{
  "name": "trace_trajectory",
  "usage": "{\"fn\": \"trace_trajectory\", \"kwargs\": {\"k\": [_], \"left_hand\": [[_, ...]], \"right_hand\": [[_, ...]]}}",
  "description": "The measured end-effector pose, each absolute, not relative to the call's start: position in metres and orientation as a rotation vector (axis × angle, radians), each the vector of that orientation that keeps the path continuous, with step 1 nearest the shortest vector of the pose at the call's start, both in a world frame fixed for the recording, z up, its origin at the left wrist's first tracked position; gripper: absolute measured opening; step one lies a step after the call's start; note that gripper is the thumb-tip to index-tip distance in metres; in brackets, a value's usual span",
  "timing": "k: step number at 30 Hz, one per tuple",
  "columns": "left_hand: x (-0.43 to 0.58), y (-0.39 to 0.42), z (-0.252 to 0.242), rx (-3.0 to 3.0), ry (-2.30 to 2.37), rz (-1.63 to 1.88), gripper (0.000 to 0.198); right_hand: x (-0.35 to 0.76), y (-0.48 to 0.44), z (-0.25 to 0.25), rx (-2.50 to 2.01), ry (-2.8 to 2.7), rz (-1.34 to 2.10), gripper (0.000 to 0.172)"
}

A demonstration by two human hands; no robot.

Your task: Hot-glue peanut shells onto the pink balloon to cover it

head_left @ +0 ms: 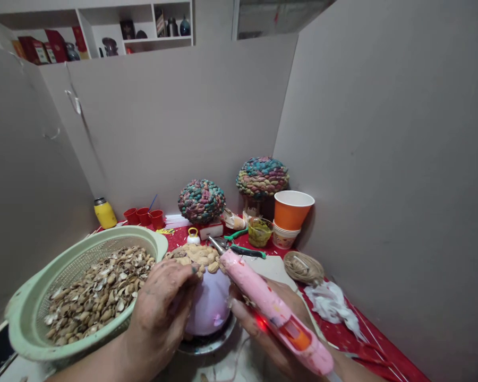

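I log one pink glue gun (249, 278), clamped in the right hand (266, 345), its nozzle (218, 246) near the peanut shells (201, 255). One purple balloon (209, 302), capped with those shells, between both hands, over a metal dish (209, 346). Left hand (159, 302) at the balloon's left side; whether it pinches a shell, I cannot tell. One green basket (161, 243) of nut shells (99, 294), left.

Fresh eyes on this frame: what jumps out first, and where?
Probably the pink glue gun held in the right hand, slanting across lower centre. Beside it, at the left hand, is a lilac balloon topped with peanut shells. Farther back, a knobbly multicoloured ball and broader dome stand out.
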State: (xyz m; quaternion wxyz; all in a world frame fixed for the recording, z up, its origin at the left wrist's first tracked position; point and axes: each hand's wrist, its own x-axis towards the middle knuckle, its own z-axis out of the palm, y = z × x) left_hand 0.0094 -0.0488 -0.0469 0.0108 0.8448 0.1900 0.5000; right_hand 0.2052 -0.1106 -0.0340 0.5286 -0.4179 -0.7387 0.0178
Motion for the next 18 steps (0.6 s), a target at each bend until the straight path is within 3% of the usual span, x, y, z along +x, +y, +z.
{"fn": "trace_trajectory", "kwargs": {"k": [10,18], "left_hand": [[0.0081,-0.0503,-0.042,2.669,0.684,1.49,0.034],[0.0079,-0.051,-0.0475,2.642,0.761,1.559,0.042]], "right_hand": [[0.2032,-0.1056,-0.0389,-0.92,-1.732,0.015,0.01],[0.2046,-0.1083,-0.0408,-0.982,-1.743,0.053,0.013]]}}
